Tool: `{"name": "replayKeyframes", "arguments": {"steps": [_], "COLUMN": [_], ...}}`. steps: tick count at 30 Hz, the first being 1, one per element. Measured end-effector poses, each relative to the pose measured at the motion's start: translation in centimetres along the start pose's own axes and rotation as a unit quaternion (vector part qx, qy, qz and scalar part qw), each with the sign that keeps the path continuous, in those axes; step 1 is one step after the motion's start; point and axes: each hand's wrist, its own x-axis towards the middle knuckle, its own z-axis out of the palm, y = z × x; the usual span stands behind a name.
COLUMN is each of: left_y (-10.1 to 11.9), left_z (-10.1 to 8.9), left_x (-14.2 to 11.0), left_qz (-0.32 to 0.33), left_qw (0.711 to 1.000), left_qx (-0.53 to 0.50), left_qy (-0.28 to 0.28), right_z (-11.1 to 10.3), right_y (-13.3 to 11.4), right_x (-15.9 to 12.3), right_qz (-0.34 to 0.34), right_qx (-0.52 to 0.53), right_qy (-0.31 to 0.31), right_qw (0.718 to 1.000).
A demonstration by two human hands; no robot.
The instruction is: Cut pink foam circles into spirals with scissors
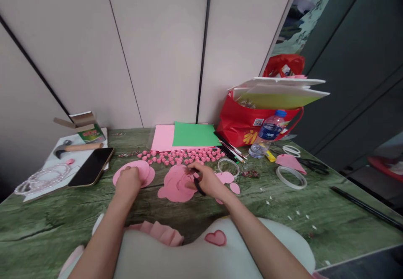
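Observation:
My left hand (128, 179) is on a stack of round pink paper pieces (143, 169), its fingers curled down at the paper. My right hand (206, 179) is closed around black-handled scissors (199, 186); their blades are hard to make out. Under and beside my right fingers lies a pile of scalloped and round pink paper cutouts (176, 189). Smaller pink cutouts (227, 177) lie to the right of that hand. Behind both hands, many small pink rosebud-like pieces (189, 156) are spread in a band.
Green paper (197, 134) lies over pink sheets (163, 137) by the wall. A red bag (234, 121), water bottle (267, 136) and tape rolls (291, 177) stand or lie right. Leftward are a phone (91, 168), hammer (80, 147), bead strands (47, 178) and opened box (90, 133).

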Motion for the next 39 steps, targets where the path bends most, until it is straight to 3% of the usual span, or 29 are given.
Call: {"name": "replayKeyframes", "arguments": {"steps": [2,4,7,10,13,15,17,22,27,30,34,36,39], "left_y": [0.1,0.1,0.1,0.2,0.5,0.7,0.9,1.2,1.0,1.0,1.5,1.7,1.8], "left_z": [0.1,0.1,-0.2,-0.6,-1.1,-1.5,-1.8,-2.0,-1.9,-2.0,-2.4,-2.5,-2.4], "left_x": [-0.2,-0.3,-0.3,-0.4,-0.5,-0.6,-0.7,-0.9,-0.7,-0.8,-1.2,-1.4,-1.3], "left_qz": [-0.002,-0.007,-0.015,-0.018,-0.022,-0.028,-0.039,-0.082,-0.093,-0.091,-0.095,-0.083,-0.04], "left_qw": [1.0,1.0,0.999,0.999,0.999,0.999,0.999,0.996,0.996,0.996,0.994,0.992,0.986], "left_qx": [0.01,0.02,0.026,0.029,0.031,0.034,0.037,0.031,0.015,0.012,0.033,0.038,-0.019], "left_qy": [-0.007,-0.012,-0.015,-0.015,-0.012,-0.007,-0.001,0.009,-0.005,-0.006,0.038,0.084,0.164], "right_z": [0.6,1.2,1.5,1.0,0.5,0.4,0.4,0.4,0.6,0.8,0.6,0.6,0.8], "right_y": [-0.4,-0.2,0.7,1.0,0.1,-0.8,-1.4,-1.1,-1.0,-0.9,0.0,0.6,1.2], "right_x": [-0.4,-0.5,0.0,0.6,0.5,0.0,-0.4,-0.6,-0.4,-0.3,-0.2,-0.1,-0.1], "right_qz": [-0.034,-0.018,0.05,0.06,0.036,-0.013,-0.039,-0.025,-0.023,0.004,0.101,0.138,0.137], "right_qx": [-0.065,-0.077,-0.009,0.01,0.036,0.043,-0.014,-0.182,-0.212,-0.238,-0.272,-0.275,-0.259], "right_qy": [-0.028,-0.016,0.093,0.13,0.084,-0.063,-0.13,-0.112,-0.107,-0.048,0.026,0.027,0.01], "right_qw": [0.997,0.997,0.994,0.99,0.995,0.997,0.991,0.977,0.971,0.97,0.957,0.951,0.956]}}
